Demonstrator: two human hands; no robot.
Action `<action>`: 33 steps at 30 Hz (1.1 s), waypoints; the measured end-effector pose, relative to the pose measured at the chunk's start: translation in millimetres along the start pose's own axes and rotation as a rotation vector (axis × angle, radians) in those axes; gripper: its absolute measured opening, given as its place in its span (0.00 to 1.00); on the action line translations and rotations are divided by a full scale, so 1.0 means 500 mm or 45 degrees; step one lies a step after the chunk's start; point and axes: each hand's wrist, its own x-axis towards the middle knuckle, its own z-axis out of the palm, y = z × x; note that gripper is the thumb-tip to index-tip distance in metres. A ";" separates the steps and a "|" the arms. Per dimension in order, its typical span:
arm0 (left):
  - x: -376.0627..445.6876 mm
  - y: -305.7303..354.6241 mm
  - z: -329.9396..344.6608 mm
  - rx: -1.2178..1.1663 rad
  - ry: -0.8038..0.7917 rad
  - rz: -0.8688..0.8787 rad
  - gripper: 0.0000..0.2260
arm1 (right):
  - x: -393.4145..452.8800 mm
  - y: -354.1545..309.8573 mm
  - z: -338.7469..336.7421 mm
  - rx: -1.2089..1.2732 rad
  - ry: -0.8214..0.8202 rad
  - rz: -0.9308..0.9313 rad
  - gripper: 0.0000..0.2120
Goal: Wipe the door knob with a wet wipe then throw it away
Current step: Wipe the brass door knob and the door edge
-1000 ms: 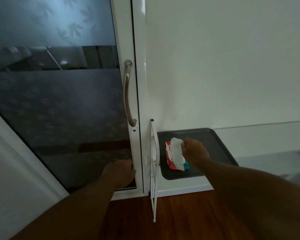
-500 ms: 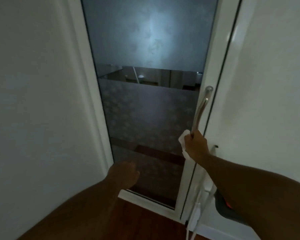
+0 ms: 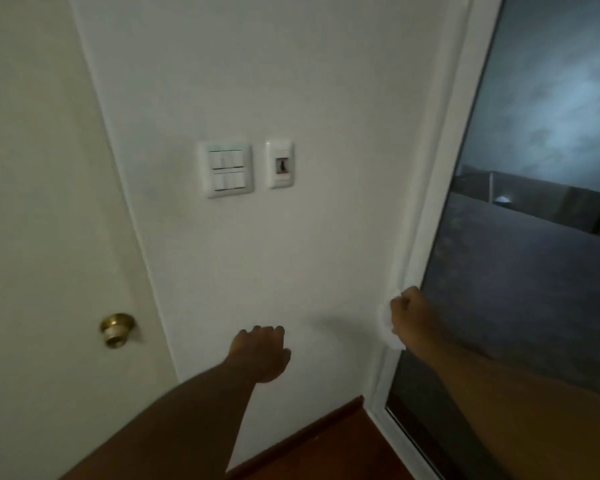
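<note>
On the cream door [image 3: 49,202] at the left sits the brass door knob [image 3: 117,329], untouched and well apart from both hands. The right hand [image 3: 409,317] is fisted around a white wet wipe [image 3: 388,332], held in front of the white frame [image 3: 426,216] of the glass door. The left hand [image 3: 262,353] hangs empty before the wall below the light switches [image 3: 227,169], fingers loosely curled together.
</note>
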 end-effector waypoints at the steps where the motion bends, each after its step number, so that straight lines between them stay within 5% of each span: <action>1: -0.012 -0.046 0.003 -0.002 -0.001 -0.039 0.24 | -0.008 -0.030 0.042 0.017 -0.020 -0.017 0.09; 15: -0.200 -0.556 0.052 -0.038 0.022 -0.453 0.24 | -0.193 -0.376 0.538 0.117 -0.380 -0.279 0.08; 28: -0.180 -0.690 0.068 -0.039 0.008 -0.620 0.22 | -0.252 -0.473 0.829 0.228 -0.649 -0.409 0.08; 33: -0.147 -0.716 0.071 0.104 0.186 -0.556 0.21 | -0.256 -0.468 0.913 0.175 -0.786 -0.542 0.11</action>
